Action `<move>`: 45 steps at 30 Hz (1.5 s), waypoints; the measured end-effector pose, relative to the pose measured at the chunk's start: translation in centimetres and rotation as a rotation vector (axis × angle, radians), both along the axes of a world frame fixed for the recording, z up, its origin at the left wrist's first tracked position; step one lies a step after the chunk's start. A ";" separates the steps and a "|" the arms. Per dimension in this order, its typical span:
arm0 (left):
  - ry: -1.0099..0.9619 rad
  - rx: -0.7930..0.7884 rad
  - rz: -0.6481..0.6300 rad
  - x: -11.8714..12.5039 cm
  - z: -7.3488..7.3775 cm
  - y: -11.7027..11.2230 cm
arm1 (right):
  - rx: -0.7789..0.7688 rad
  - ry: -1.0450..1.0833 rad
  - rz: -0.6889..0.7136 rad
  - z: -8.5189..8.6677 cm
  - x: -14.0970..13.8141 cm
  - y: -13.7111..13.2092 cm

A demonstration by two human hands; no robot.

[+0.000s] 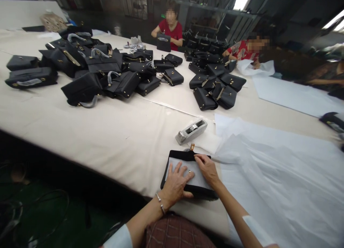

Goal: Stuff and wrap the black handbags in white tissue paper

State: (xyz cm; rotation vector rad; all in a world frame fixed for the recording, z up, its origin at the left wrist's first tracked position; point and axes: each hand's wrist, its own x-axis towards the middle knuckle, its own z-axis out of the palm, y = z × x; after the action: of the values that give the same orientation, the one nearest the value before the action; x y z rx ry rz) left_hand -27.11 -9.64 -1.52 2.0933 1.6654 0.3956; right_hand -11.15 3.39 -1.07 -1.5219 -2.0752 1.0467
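A black handbag (193, 193) lies in front of me at the table edge, its flap (178, 155) folded back and a gold clasp (192, 147) sticking up at the far side. A white sheet of paper (200, 174) covers its middle. My left hand (177, 180) rests flat on that sheet, fingers spread. At the flap's far right part, my right hand (206, 169) has its fingers bent and pinched together at the black edge beside the clasp; the fingertips' exact hold is partly hidden. Just beyond the bag stands a grey tape dispenser (191, 131).
Large sheets of thin white paper (268, 169) spread over the table at right. A heap of black handbags (107, 69) lies at far left, another group (215, 79) at centre right. Co-workers sit across the table, one in a red shirt (174, 30) holding a bag.
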 end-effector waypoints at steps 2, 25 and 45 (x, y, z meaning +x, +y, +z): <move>-0.003 -0.004 -0.003 0.0 0.0 0.0 | 0.132 0.089 -0.133 0.6 -0.8 1.0; -0.076 0.090 -0.005 -0.5 0.1 -0.7 | 0.290 0.188 -0.008 0.6 -0.2 -5.9; -0.064 0.334 0.048 0.1 -1.4 -1.3 | 0.524 0.113 0.291 0.7 0.3 -6.8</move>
State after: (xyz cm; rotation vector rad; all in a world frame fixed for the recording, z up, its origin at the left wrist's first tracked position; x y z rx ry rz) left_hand -26.98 -10.89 -2.96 2.2468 1.7092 0.7958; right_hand -10.82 -3.42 -0.39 -0.9070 -2.2928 0.5832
